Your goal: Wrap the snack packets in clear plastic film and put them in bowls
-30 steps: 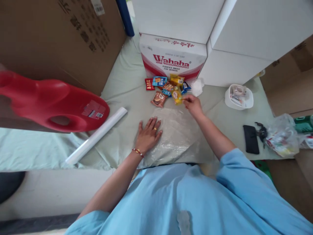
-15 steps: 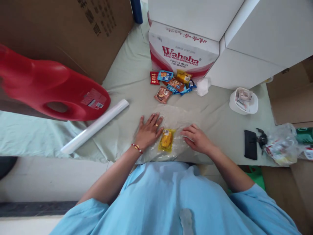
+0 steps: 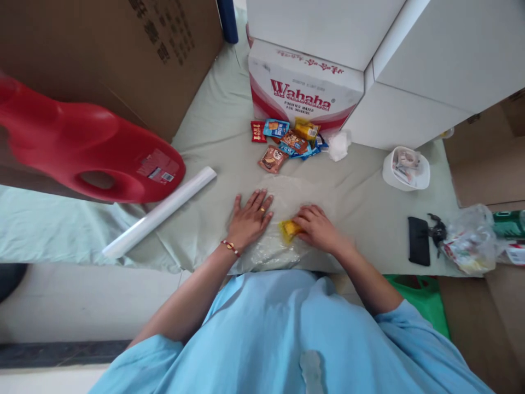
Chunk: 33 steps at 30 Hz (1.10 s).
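A small snack packet (image 3: pixel 288 230) in yellow wrapping is gripped by my right hand (image 3: pixel 315 225), whose fingers cover its right part. It is at a sheet of clear plastic film (image 3: pixel 273 253) that lies flat on the cloth-covered surface. My left hand (image 3: pixel 249 220) rests flat with fingers spread, at the left edge of the film, a short way left of the packet. Beyond the film lies a brown snack packet (image 3: pixel 272 159), in front of a pile of wrapped snacks (image 3: pixel 295 141).
A white film roll (image 3: pixel 159 212) lies to the left beside a big red jug (image 3: pixel 118 153). The Wahaba carton (image 3: pixel 305 87) stands behind the snacks, near crumpled white tissue (image 3: pixel 338 145). Rightward are a white tub (image 3: pixel 406 168), a black phone (image 3: pixel 419 241) and a plastic bag (image 3: pixel 471 241).
My right hand has moved left and closed on the yellow snack packet, which has turned and shifted slightly up and right. The left hand has stayed in place.
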Motion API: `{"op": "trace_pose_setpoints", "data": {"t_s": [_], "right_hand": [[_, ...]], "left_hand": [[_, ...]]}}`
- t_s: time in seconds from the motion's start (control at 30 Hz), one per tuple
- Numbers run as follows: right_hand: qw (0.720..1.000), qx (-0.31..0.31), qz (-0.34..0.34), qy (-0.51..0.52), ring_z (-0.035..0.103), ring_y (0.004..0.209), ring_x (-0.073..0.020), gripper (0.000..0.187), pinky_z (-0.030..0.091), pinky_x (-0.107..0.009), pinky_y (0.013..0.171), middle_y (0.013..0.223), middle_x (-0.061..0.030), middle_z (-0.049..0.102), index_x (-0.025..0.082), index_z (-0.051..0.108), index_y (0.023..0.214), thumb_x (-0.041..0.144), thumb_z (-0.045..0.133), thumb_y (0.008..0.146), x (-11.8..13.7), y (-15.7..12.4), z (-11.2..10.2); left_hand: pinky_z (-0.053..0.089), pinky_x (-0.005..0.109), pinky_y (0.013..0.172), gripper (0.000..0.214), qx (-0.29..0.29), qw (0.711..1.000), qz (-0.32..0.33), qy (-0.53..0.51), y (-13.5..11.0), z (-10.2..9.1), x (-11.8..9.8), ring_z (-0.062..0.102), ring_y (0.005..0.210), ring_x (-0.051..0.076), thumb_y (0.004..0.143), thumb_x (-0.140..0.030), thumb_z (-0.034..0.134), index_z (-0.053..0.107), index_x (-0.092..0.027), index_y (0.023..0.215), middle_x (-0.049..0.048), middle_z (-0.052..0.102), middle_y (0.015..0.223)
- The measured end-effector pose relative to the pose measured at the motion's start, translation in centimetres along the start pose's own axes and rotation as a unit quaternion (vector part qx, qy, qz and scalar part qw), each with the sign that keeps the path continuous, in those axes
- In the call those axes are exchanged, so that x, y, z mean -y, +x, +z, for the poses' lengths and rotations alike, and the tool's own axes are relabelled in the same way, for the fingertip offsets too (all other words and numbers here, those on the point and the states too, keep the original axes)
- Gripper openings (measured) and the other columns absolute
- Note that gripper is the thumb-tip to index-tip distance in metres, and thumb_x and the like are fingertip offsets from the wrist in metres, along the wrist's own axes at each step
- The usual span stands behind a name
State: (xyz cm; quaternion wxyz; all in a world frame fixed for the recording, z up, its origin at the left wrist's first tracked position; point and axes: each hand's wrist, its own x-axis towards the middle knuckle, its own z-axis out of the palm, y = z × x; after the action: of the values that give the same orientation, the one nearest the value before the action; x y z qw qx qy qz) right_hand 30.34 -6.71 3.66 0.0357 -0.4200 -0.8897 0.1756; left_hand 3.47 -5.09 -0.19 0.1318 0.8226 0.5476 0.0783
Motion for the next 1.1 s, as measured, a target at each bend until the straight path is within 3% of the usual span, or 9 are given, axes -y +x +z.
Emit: {"op": "trace_pose_setpoints", "data": {"t_s": [0.13,0.27,0.5,0.6,0.67,0.77,0.87,1.0,1.1], "right_hand": [[0.990,-0.087,0.101,0.034,0.055,0.119,-0.0330,0.037,0.049,-0.051,0.106,0.123,-0.0174,0.066,0.018,0.070,0.129,0.031,0.072,0.094,-1.9,-2.5,-0.6],[0.979,-0.145,0.139,0.041,0.054,0.114,-0.0332,0.040,0.050,-0.049,0.103,0.122,-0.0170,0.064,0.018,0.068,0.131,0.038,0.069,0.096,-1.0,-1.6,-1.7],[0.986,-0.060,0.157,0.005,0.052,0.124,-0.0359,0.048,0.042,-0.055,0.113,0.125,-0.0172,0.063,0.019,0.066,0.136,0.036,0.075,0.093,0.0,2.6,0.5],[0.983,-0.102,0.140,0.059,0.052,0.132,-0.0352,0.060,0.044,-0.056,0.115,0.139,-0.0195,0.057,0.020,0.054,0.151,0.040,0.070,0.097,-1.0,0.2,0.5],[0.979,-0.129,0.116,0.103,0.052,0.135,-0.0331,0.059,0.046,-0.055,0.115,0.144,-0.0199,0.054,0.022,0.048,0.155,0.042,0.063,0.102,-1.7,-3.1,-0.2],[0.980,-0.094,0.072,0.160,0.055,0.135,-0.0303,0.058,0.051,-0.052,0.113,0.145,-0.0169,0.056,0.027,0.048,0.155,0.046,0.063,0.102,-2.0,-8.6,-1.0],[0.982,-0.050,0.057,0.174,0.052,0.141,-0.0320,0.067,0.050,-0.055,0.113,0.152,-0.0173,0.053,0.028,0.049,0.156,0.050,0.071,0.096,-1.6,-12.2,0.4],[0.981,-0.100,0.097,0.135,0.060,0.129,-0.0311,0.039,0.052,-0.057,0.107,0.139,-0.0158,0.065,0.026,0.068,0.137,0.041,0.065,0.101,-1.1,-12.4,3.4],[0.972,-0.145,0.111,0.146,0.067,0.111,-0.0276,0.025,0.057,-0.051,0.096,0.120,-0.0129,0.074,0.026,0.078,0.115,0.034,0.056,0.105,-1.4,-11.2,3.5]], "left_hand": [[-0.001,0.065,0.131,0.059,0.002,1.000,0.001,0.000,0.0,0.0,0.1,0.027,0.163,0.026,0.110,-0.047,0.025,0.035,-0.030,0.166,0.0063,0.029,0.175],[0.000,0.067,0.131,0.059,-0.004,1.000,0.003,-0.006,-0.1,0.1,0.1,0.028,0.162,0.027,0.110,-0.047,0.026,0.034,-0.030,0.166,0.0070,0.030,0.175],[0.008,0.067,0.130,0.061,-0.009,0.999,-0.003,-0.032,0.3,0.1,0.6,0.028,0.162,0.031,0.107,-0.045,0.033,0.035,-0.029,0.166,0.0106,0.027,0.176],[0.015,0.061,0.131,0.064,-0.039,0.997,-0.011,-0.067,-1.1,-0.7,1.3,0.021,0.165,0.032,0.105,-0.047,0.038,0.038,-0.024,0.165,0.0136,0.021,0.177],[0.016,0.058,0.132,0.064,-0.052,0.994,0.020,-0.098,-3.1,-1.5,1.7,0.020,0.165,0.031,0.104,-0.050,0.043,0.042,-0.024,0.162,0.0130,0.029,0.175],[0.019,0.054,0.133,0.066,0.012,0.981,0.126,-0.149,-6.8,-2.0,2.3,0.036,0.159,0.028,0.100,-0.055,0.052,0.045,-0.027,0.160,0.0110,0.048,0.166],[0.024,0.055,0.132,0.064,0.072,0.971,0.162,-0.159,-9.3,-1.4,3.0,0.043,0.155,0.030,0.097,-0.055,0.059,0.053,-0.027,0.154,0.0121,0.053,0.162],[0.040,0.055,0.123,0.033,0.049,0.975,0.139,-0.164,-8.8,0.0,3.7,0.057,0.142,0.028,0.102,-0.041,0.052,0.074,-0.028,0.124,0.0103,0.066,0.148],[0.050,0.053,0.114,0.029,0.028,0.971,0.134,-0.195,-6.9,-0.4,3.6,0.064,0.131,0.027,0.103,-0.035,0.049,0.077,-0.028,0.103,0.0093,0.076,0.128]]}}
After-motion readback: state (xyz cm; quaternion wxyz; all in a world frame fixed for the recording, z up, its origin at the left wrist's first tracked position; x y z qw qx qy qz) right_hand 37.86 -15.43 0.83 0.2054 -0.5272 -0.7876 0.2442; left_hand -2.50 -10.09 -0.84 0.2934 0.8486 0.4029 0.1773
